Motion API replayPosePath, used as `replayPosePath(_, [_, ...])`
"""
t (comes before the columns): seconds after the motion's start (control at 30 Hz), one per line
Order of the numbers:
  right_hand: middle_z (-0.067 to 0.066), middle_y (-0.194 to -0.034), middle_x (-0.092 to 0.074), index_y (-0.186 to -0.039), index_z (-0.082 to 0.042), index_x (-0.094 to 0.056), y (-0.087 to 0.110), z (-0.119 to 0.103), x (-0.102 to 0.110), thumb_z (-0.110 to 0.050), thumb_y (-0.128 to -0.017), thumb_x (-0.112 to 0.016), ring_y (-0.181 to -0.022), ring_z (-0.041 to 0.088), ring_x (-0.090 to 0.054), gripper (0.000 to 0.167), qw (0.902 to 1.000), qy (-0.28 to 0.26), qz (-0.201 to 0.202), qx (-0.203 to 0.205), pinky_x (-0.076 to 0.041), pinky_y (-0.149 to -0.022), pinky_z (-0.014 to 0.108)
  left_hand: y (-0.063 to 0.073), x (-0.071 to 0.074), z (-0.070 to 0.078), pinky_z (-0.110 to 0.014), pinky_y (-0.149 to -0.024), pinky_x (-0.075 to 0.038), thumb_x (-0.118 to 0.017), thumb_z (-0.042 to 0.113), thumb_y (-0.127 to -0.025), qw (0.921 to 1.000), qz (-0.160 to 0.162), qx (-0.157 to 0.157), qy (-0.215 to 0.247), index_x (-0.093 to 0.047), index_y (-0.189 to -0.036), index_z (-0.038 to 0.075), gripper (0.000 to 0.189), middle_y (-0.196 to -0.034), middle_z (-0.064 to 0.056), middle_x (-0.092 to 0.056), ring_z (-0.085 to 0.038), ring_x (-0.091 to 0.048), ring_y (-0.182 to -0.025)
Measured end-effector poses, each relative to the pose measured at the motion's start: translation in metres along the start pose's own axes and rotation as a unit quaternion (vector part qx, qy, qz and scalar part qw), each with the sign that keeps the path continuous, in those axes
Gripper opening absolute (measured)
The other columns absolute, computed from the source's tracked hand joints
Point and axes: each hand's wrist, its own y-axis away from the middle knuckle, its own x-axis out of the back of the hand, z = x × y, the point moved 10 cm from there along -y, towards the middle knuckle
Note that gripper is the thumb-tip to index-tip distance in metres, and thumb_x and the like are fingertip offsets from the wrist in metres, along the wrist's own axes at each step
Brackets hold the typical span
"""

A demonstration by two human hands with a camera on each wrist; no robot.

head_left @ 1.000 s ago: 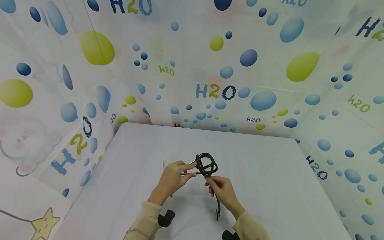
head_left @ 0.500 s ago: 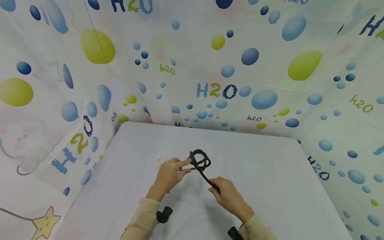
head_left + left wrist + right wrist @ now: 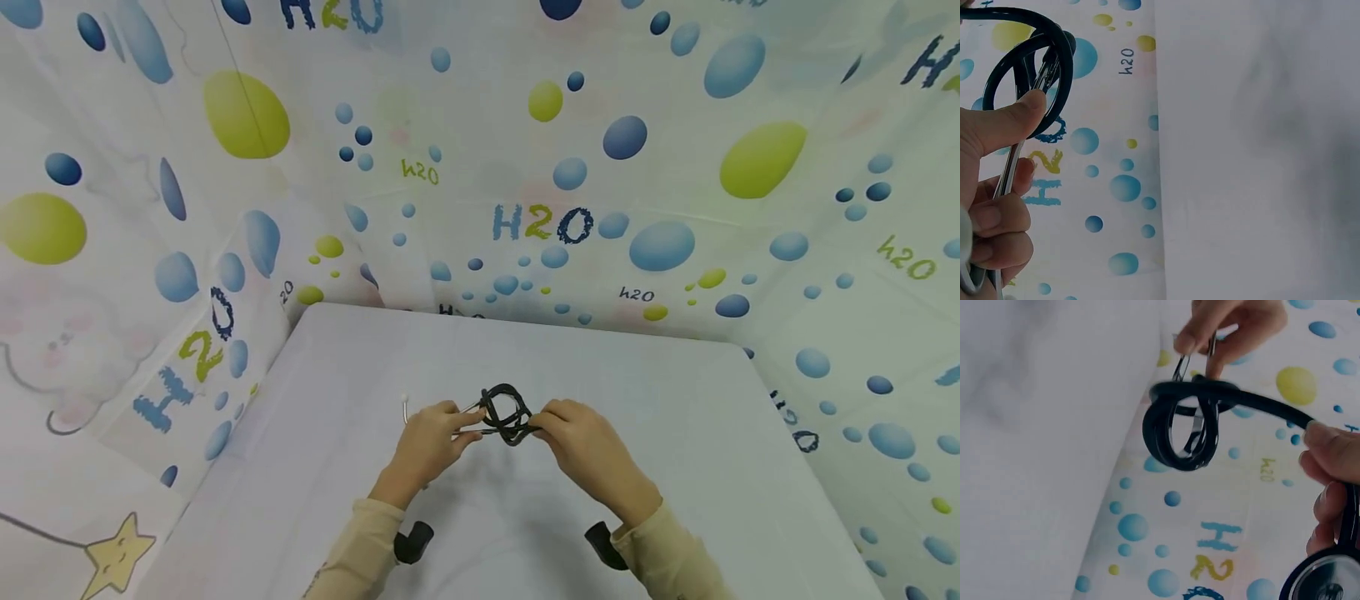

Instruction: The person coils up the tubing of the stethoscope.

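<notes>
A stethoscope with black tubing (image 3: 1155,434) wound into loops is held up between both hands, above the table. My left hand (image 3: 429,440) grips its metal ear tubes (image 3: 1007,172), thumb laid against them just below the loops. One pale ear tip (image 3: 405,398) sticks out past the back of that hand. On the other side, my right hand (image 3: 596,454) pinches the tube's free length close beside the coil, as the right wrist view shows. The round chest piece (image 3: 1329,581) hangs below the right fingers (image 3: 1332,450); in the head view the hand hides it.
A white table (image 3: 360,358) lies beneath the hands. Behind it and at both sides hang white curtains (image 3: 465,100) printed with blue and green dots. Black wrist cameras (image 3: 414,543) sit at both cuffs.
The right hand first drew the tubing out down and to the right, then came back up beside the coil. The chest piece end no longer shows hanging. The left hand keeps its grip.
</notes>
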Motion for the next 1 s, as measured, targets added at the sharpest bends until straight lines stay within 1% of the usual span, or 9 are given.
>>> replayPosePath(0.13, [-0.002,-0.083,-0.064,-0.09,-0.007,-0.071,-0.01,0.005,0.003,-0.003,-0.075,-0.077,-0.075,0.013,-0.058,0.016,0.9996,-0.017,0.01,0.021,-0.049,-0.07,0.029,0.0,0.001,0.01,-0.018,-0.045,-0.039,-0.083,0.024,-0.068,0.9996,0.006,-0.026,0.005,-0.076,-0.098,0.018,0.032,-0.069,0.002,-0.057,-0.007,-0.047,-0.05])
replayPosePath(0.23, [0.0,-0.084,-0.064,-0.092,-0.006,-0.071,-0.015,0.01,0.0,-0.004,-0.078,-0.075,-0.075,0.013,-0.058,0.015,0.9987,-0.038,0.014,0.032,-0.049,-0.07,0.029,0.001,0.002,0.02,-0.018,-0.046,-0.04,-0.082,0.026,-0.069,0.9987,0.006,-0.051,0.002,-0.076,-0.098,0.02,0.03,-0.07,0.002,-0.056,-0.007,-0.048,-0.05])
replayPosePath(0.33, [0.0,-0.084,-0.064,-0.094,-0.005,-0.071,-0.018,0.02,-0.007,-0.002,-0.079,-0.073,-0.072,0.011,-0.057,0.015,0.9954,-0.091,0.019,0.025,-0.048,-0.065,0.024,0.001,0.003,0.03,-0.017,-0.047,-0.04,-0.081,0.027,-0.07,0.9973,0.001,-0.073,-0.001,-0.076,-0.098,0.02,0.029,-0.07,0.002,-0.056,-0.007,-0.049,-0.051])
replayPosePath(0.4, [0.001,-0.085,-0.063,-0.095,-0.005,-0.071,-0.02,0.029,-0.012,0.0,-0.08,-0.071,-0.07,0.009,-0.056,0.015,0.9899,-0.139,0.025,0.009,-0.047,-0.062,0.021,0.001,0.004,0.033,-0.017,-0.047,-0.04,-0.081,0.027,-0.071,0.9968,0.0,-0.08,0.005,-0.076,-0.098,0.02,0.029,-0.07,0.002,-0.056,-0.007,-0.049,-0.051])
replayPosePath(0.47, [0.001,-0.084,-0.063,-0.095,-0.004,-0.07,-0.02,0.037,-0.017,0.002,-0.08,-0.07,-0.068,0.008,-0.055,0.016,0.9813,-0.189,0.036,-0.009,-0.046,-0.059,0.02,0.0,0.006,0.036,-0.015,-0.047,-0.039,-0.081,0.026,-0.071,0.9965,-0.001,-0.082,0.017,-0.076,-0.099,0.019,0.03,-0.07,0.002,-0.056,-0.005,-0.046,-0.05])
replayPosePath(0.57, [0.001,-0.083,-0.063,-0.095,-0.004,-0.07,-0.019,0.044,-0.025,0.002,-0.081,-0.069,-0.068,0.008,-0.055,0.015,0.9715,-0.231,0.047,-0.024,-0.047,-0.059,0.02,0.0,0.006,0.039,-0.013,-0.047,-0.036,-0.081,0.026,-0.071,0.9955,-0.009,-0.087,0.037,-0.076,-0.1,0.017,0.03,-0.068,0.003,-0.055,-0.003,-0.042,-0.05])
replayPosePath(0.83, [0.005,-0.088,-0.064,-0.092,-0.002,-0.07,-0.015,0.052,-0.041,0.001,-0.081,-0.07,-0.075,0.013,-0.058,0.012,0.9677,-0.242,0.055,-0.044,-0.049,-0.065,0.024,0.002,0.006,0.044,-0.011,-0.048,-0.034,-0.079,0.027,-0.075,0.9941,-0.034,-0.091,0.048,-0.075,-0.103,0.017,0.03,-0.068,0.004,-0.057,0.0,-0.038,-0.051])
replayPosePath(0.93, [0.006,-0.086,-0.066,-0.092,-0.002,-0.07,-0.015,0.056,-0.044,0.0,-0.082,-0.069,-0.071,0.012,-0.061,0.01,0.9641,-0.255,0.037,-0.063,-0.05,-0.062,0.023,0.002,0.007,0.045,-0.011,-0.049,-0.034,-0.078,0.027,-0.076,0.9936,-0.036,-0.092,0.054,-0.074,-0.104,0.017,0.03,-0.069,0.003,-0.058,-0.001,-0.039,-0.051])
replayPosePath(1.0, [0.007,-0.086,-0.069,-0.092,-0.003,-0.071,-0.016,0.06,-0.047,-0.004,-0.083,-0.069,-0.07,0.011,-0.062,0.009,0.9613,-0.262,0.008,-0.084,-0.051,-0.061,0.024,0.003,0.008,0.046,-0.012,-0.049,-0.035,-0.078,0.027,-0.076,0.993,-0.032,-0.096,0.06,-0.074,-0.104,0.017,0.031,-0.069,0.003,-0.059,-0.001,-0.041,-0.051])
